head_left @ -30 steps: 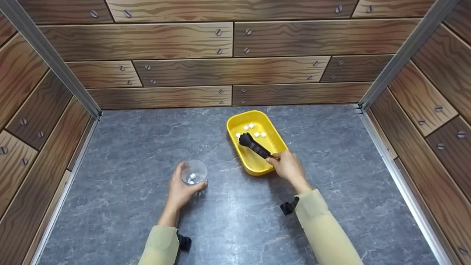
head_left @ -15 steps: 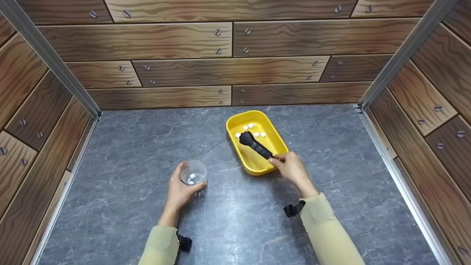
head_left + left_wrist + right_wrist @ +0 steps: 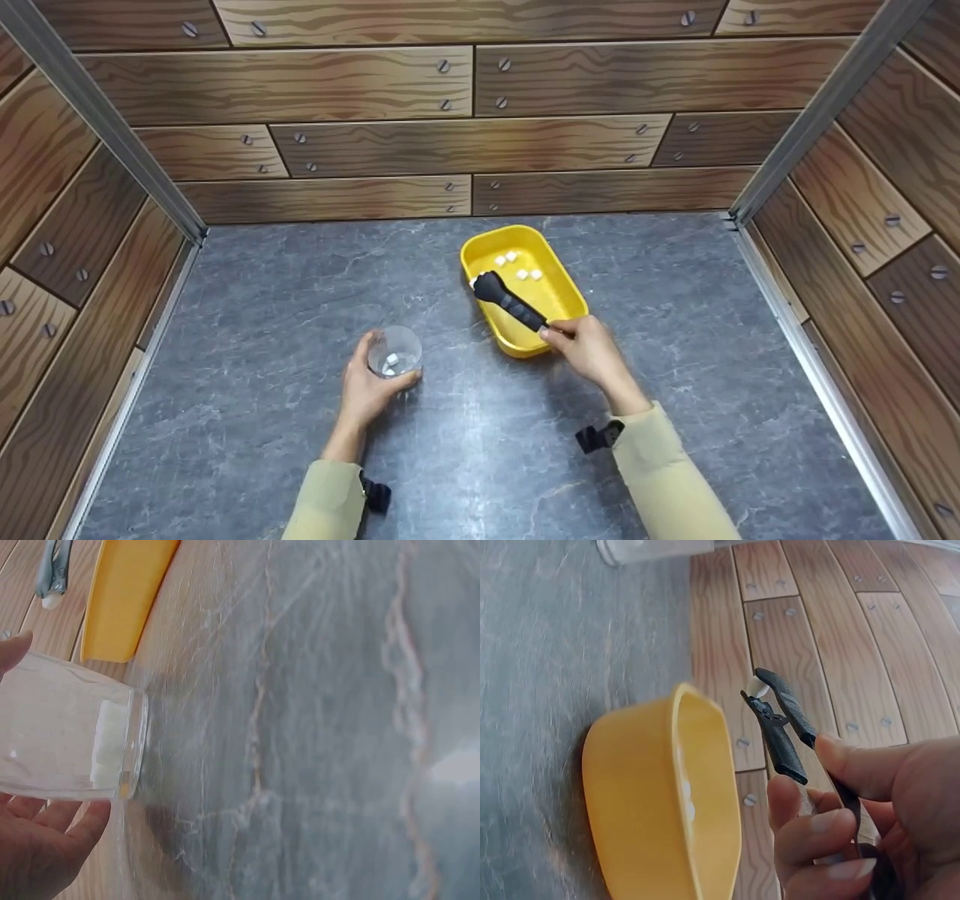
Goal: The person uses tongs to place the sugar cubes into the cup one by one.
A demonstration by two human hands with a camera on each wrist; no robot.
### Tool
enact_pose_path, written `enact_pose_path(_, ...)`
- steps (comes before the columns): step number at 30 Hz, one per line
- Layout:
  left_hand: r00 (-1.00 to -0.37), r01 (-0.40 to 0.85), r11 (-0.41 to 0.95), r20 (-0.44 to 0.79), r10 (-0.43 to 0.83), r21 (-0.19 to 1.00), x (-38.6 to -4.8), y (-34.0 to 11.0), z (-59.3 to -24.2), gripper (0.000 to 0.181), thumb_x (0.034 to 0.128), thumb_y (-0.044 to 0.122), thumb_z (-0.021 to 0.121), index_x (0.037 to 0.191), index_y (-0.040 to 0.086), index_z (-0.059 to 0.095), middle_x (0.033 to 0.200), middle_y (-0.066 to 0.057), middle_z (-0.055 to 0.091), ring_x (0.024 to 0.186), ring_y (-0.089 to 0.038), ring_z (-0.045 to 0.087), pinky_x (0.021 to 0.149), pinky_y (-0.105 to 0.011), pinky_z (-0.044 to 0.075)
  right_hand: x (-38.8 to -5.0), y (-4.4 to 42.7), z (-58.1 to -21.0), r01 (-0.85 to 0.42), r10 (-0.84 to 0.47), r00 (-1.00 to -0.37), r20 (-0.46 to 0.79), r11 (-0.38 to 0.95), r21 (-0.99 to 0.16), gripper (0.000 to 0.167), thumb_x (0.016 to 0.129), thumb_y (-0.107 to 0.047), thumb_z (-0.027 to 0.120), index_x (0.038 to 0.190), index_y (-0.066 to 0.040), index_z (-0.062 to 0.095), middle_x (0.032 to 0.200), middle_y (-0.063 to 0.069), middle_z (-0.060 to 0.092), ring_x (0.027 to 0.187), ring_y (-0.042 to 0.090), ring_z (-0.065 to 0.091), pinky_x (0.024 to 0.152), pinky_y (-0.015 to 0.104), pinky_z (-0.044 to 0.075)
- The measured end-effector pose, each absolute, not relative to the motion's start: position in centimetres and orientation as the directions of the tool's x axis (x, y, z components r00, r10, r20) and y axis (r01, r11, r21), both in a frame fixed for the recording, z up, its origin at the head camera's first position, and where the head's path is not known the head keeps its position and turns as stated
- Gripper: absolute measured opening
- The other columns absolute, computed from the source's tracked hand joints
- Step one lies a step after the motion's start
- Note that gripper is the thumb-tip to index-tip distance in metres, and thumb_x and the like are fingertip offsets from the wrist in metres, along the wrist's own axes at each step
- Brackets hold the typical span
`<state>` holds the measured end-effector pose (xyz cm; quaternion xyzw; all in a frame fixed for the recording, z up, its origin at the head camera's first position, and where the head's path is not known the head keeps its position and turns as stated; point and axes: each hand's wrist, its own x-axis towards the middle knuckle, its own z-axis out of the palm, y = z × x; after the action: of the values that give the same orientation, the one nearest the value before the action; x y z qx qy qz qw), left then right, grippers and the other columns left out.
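My left hand [image 3: 367, 390] holds a clear cup [image 3: 397, 337] upright on the floor, thumb on one side and fingers on the other. A few white cubes [image 3: 109, 742] lie at the cup's bottom. My right hand [image 3: 596, 356] grips black tongs [image 3: 514, 304], which reach over the yellow tray [image 3: 521, 349]. Between the tong tips a white cube [image 3: 757, 687] is pinched, raised above the tray rim in the right wrist view. Several other white cubes [image 3: 511, 256] lie inside the tray toward its far end.
Grey marbled flooring [image 3: 285, 300] spreads around the cup and tray. Wood-patterned walls [image 3: 375, 146] close off the back and both sides, with metal strips [image 3: 817, 375] along the edges. A black wrist camera [image 3: 600, 437] sits on the right wrist.
The tongs have shifted slightly left toward the tray's left rim, and the pinched white cube has moved with them. My left hand and the cup have stayed put.
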<state>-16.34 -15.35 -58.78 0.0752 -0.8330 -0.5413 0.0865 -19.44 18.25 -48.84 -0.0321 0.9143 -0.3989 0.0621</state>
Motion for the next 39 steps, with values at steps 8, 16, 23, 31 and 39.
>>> enact_pose_path(8, -0.976, -0.012, 0.396, 0.076, -0.206, 0.918, -16.3, -15.3, -58.7, 0.095, 0.0617, 0.024, 0.094, 0.140, 0.001, 0.045, 0.133, -0.019, 0.056, 0.127, -0.037, 0.048, 0.106, -0.049, 0.038, -18.3, 17.0, -48.2, -0.055, -0.152, -0.987, -0.059, 0.650, -0.758, 0.018, 0.093, -0.020, 0.069, 0.101, -0.006, 0.078, 0.078, 0.003, 0.069, 0.064, 0.016, 0.057, 0.056, 0.029, 0.045)
enact_pose_path(16, -0.977, -0.007, 0.400, 0.079, -0.198, 0.916, -16.3, -15.3, -58.7, 0.093, 0.0619, 0.025, 0.094, 0.139, 0.003, 0.046, 0.132, -0.018, 0.057, 0.126, -0.036, 0.049, 0.106, -0.049, 0.038, -17.3, 15.9, -47.7, -0.147, -0.231, -0.973, -0.003, 0.631, -0.762, 0.014, 0.091, -0.020, 0.071, 0.097, -0.010, 0.079, 0.067, -0.004, 0.058, 0.055, 0.011, 0.039, 0.053, 0.027, 0.034)
enact_pose_path(23, -0.975, 0.018, 0.390, 0.102, -0.198, 0.921, -16.3, -15.3, -58.8, 0.092, 0.0604, 0.022, 0.095, 0.137, 0.003, 0.048, 0.130, -0.018, 0.059, 0.124, -0.036, 0.050, 0.106, -0.048, 0.038, -16.5, 14.7, -47.7, -0.242, -0.322, -0.946, 0.045, 0.604, -0.760, 0.011, 0.092, -0.019, 0.071, 0.087, -0.012, 0.077, 0.063, -0.007, 0.054, 0.051, 0.008, 0.037, 0.049, 0.023, 0.032)
enact_pose_path(31, -0.971, 0.035, 0.396, 0.125, -0.204, 0.917, -16.4, -15.2, -59.0, 0.093, 0.0596, 0.022, 0.095, 0.136, 0.000, 0.047, 0.128, -0.019, 0.060, 0.122, -0.037, 0.052, 0.106, -0.048, 0.038, -15.9, 13.2, -47.7, -0.249, -0.366, -0.931, 0.006, 0.622, -0.742, 0.014, 0.093, -0.022, 0.069, 0.089, -0.010, 0.076, 0.065, -0.006, 0.059, 0.048, 0.007, 0.039, 0.045, 0.022, 0.032)
enact_pose_path(39, -0.978, 0.012, 0.394, 0.093, -0.187, 0.919, -16.4, -15.2, -58.9, 0.094, 0.0625, 0.025, 0.094, 0.140, 0.003, 0.045, 0.131, -0.017, 0.058, 0.125, -0.034, 0.049, 0.106, -0.047, 0.037, -15.5, 12.3, -47.7, -0.254, -0.372, -0.928, -0.007, 0.648, -0.718, 0.020, 0.092, -0.022, 0.070, 0.104, -0.008, 0.077, 0.060, -0.007, 0.054, 0.047, 0.006, 0.037, 0.042, 0.021, 0.030)
